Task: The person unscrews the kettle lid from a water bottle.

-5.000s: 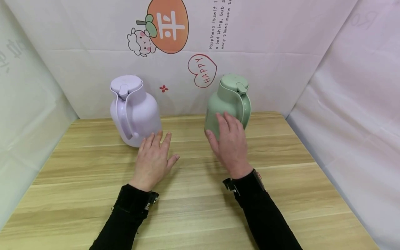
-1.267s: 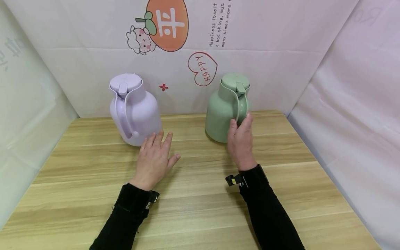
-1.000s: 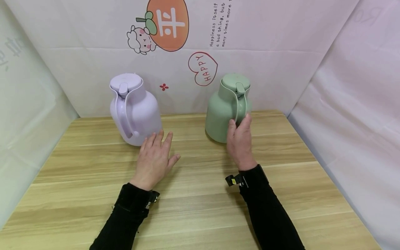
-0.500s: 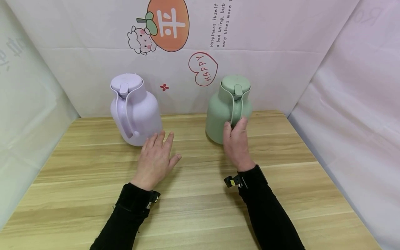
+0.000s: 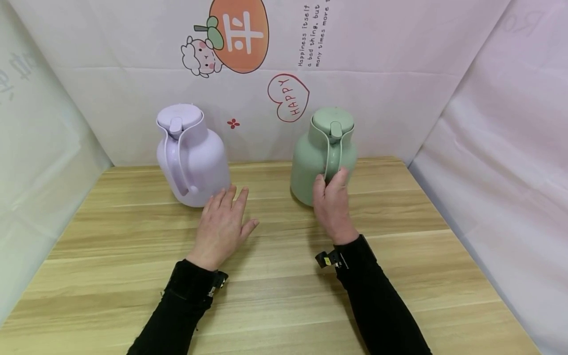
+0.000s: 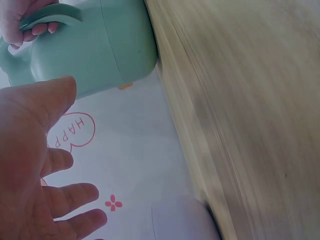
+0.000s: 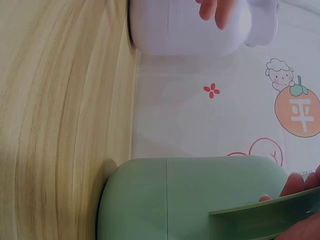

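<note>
A pale green insulated jug point(image 5: 303, 167) with a flip-tab lid stands upright at the back right of the wooden table. My right hand point(image 5: 332, 207) grips the lower part of its handle, which faces me; in the left wrist view the fingers point(image 6: 41, 28) curl round that handle. At the back left stands a matching lilac jug point(image 5: 208, 158), its handle point(image 5: 176, 170) toward me. My left hand point(image 5: 220, 229) is held with fingers spread and holds nothing. Its fingertips overlap the lilac jug's lower right side in the head view.
Behind the jugs hangs a white cloth point(image 5: 381, 108) printed with an orange fruit point(image 5: 244, 34), a sheep and a red heart point(image 5: 288, 97). More white cloth point(image 5: 501, 172) closes off both sides. The table's back edge runs close behind the jugs.
My right hand has gone from the green jug's body to its handle. The green jug has turned, its handle swinging from the right toward me. My left hand and the lilac jug have barely moved.
</note>
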`<action>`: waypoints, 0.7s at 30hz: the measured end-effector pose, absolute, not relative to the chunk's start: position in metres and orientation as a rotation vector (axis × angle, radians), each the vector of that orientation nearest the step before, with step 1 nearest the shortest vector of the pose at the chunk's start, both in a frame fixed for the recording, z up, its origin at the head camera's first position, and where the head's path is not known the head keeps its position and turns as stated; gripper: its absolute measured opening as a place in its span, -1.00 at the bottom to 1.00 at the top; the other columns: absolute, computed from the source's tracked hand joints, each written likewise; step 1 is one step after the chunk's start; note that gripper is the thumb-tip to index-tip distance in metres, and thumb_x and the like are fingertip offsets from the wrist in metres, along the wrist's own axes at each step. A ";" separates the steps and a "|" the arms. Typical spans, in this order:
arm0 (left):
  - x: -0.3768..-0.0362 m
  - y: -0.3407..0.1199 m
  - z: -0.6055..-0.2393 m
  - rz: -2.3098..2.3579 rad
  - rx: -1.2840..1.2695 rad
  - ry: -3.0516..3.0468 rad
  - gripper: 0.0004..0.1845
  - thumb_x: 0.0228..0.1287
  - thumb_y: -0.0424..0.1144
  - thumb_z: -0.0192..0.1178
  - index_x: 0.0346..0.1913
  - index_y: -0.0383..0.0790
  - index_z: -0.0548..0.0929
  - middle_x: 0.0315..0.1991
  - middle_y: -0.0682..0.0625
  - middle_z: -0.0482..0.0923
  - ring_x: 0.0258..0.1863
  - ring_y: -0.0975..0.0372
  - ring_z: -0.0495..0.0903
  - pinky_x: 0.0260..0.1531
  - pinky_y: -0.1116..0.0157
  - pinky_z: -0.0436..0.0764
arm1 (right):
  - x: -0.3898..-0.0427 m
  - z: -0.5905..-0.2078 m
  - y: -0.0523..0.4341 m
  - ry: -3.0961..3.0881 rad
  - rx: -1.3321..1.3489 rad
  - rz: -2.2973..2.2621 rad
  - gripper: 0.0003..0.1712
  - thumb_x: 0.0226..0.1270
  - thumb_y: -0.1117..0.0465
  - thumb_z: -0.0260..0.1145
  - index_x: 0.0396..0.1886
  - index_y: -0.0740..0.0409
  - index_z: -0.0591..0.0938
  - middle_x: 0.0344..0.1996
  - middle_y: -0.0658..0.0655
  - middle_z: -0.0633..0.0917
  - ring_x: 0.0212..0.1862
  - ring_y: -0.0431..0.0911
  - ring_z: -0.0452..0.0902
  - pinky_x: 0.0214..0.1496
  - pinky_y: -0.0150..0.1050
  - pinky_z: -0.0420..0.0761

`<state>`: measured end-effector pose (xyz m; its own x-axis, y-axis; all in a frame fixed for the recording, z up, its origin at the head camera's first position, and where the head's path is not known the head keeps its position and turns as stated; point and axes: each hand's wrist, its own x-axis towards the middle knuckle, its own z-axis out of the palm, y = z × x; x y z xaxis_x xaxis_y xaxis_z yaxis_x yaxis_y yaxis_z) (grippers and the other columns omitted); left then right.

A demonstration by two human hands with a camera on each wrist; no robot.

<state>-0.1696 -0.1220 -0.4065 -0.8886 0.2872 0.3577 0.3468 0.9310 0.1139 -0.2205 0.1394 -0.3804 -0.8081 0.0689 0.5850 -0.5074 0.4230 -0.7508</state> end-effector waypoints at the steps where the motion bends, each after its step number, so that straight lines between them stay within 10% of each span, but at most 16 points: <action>1: -0.170 -0.122 -0.407 -0.249 -0.469 -2.745 -0.13 0.44 0.23 0.25 0.59 -0.22 0.29 0.51 -0.37 0.31 0.48 -0.25 0.32 0.48 -0.21 0.27 | -0.220 -0.381 0.139 -2.134 0.373 1.395 -0.49 0.57 0.28 -0.03 0.37 0.39 0.10 0.27 0.38 0.33 0.27 0.08 0.35 0.31 0.03 0.40; 21: -0.170 -0.114 -0.409 -0.302 -0.488 -2.713 -0.14 0.43 0.17 0.29 0.58 -0.27 0.30 0.51 -0.36 0.33 0.47 -0.20 0.38 0.46 -0.16 0.33 | -0.215 -0.382 0.130 -2.147 0.374 1.412 -0.63 0.56 0.27 -0.01 0.17 0.40 0.16 0.14 0.41 0.38 0.13 0.10 0.41 0.15 0.04 0.48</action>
